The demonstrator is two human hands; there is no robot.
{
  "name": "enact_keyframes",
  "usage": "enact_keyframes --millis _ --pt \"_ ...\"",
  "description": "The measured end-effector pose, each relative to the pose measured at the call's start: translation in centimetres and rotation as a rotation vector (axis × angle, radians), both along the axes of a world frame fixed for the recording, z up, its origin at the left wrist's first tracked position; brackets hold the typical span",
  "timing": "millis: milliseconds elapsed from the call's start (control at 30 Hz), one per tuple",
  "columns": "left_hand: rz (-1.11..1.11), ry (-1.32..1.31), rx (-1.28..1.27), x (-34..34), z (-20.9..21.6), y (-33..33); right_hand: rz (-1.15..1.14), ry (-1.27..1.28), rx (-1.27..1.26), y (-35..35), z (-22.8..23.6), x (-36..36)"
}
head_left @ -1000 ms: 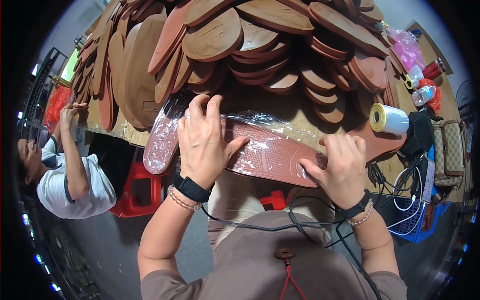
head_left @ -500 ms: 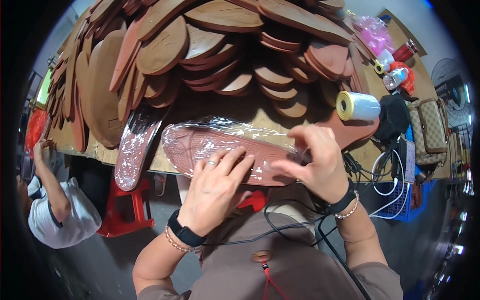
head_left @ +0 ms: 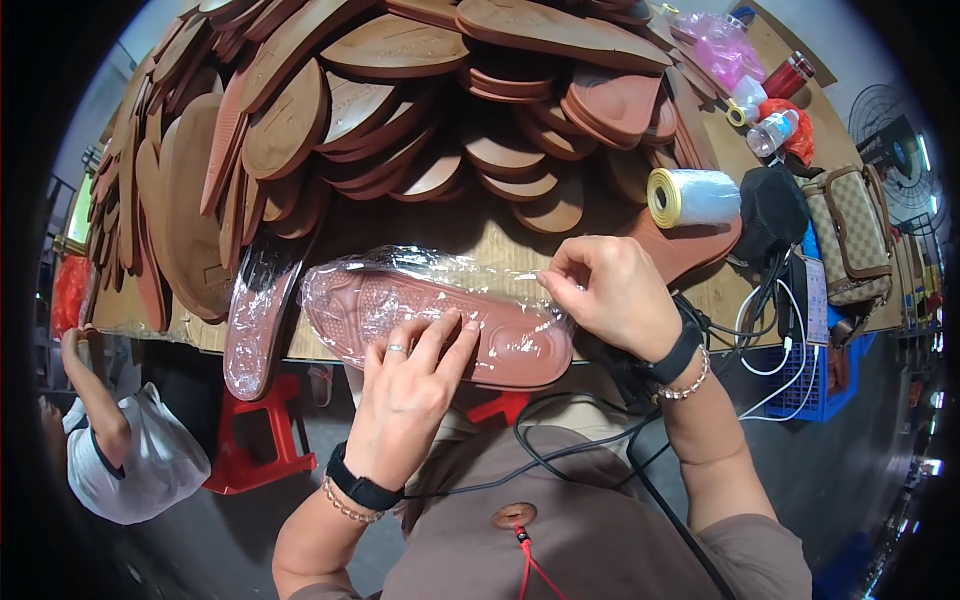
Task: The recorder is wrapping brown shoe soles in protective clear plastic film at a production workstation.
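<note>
A reddish-brown shoe sole [head_left: 500,345] lies sideways at the table's near edge, with clear plastic film [head_left: 400,262] over much of it. My left hand [head_left: 412,390] rests on the sole's middle, fingers stretched out and pressing the film down. Above the sole's right end, my right hand [head_left: 615,295] pinches the film's edge between thumb and forefinger. The sole's rounded right end shows beneath that hand. Just left of it, a second sole wrapped in shiny film [head_left: 250,345] overhangs the table edge.
A large heap of brown soles [head_left: 400,110] covers the table's far side. On the right are a film roll [head_left: 700,197], a black pouch [head_left: 772,222], cables, a checked bag [head_left: 848,235] and a bottle [head_left: 773,132]. A co-worker [head_left: 135,450] sits left, near a red stool [head_left: 265,450].
My right hand has gone from spread fingers to a pinch on the film, rising slightly off the sole's right end. My left hand stays on the sole. The whole view has shifted slightly.
</note>
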State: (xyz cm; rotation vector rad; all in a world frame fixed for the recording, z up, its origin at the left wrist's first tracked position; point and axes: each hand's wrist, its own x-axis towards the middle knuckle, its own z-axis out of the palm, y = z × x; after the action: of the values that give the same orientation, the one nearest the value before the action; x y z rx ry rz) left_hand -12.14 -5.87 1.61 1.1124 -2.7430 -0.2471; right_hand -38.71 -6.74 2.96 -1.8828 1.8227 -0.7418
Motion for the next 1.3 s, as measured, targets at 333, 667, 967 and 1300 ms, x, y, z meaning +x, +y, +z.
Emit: enact_keyframes --millis 333,667,967,1300 --pt "0.017 0.060 0.039 1.0 -0.3 0.4 0.095 -0.200 -0.292 2.3 -0.6 1.3" --pt "-0.010 0.125 0.173 1.4 1.5 -0.3 0.272 0.000 -0.511 3.9 1.1 2.9" --pt "0.180 0.246 -0.139 4.3 4.5 -5.7 0.484 0.212 -0.220 4.9 -1.5 6.8" --pt "0.486 0.329 0.036 7.1 2.5 -8.3 0.462 0.294 -0.259 4.8 -1.6 6.7"
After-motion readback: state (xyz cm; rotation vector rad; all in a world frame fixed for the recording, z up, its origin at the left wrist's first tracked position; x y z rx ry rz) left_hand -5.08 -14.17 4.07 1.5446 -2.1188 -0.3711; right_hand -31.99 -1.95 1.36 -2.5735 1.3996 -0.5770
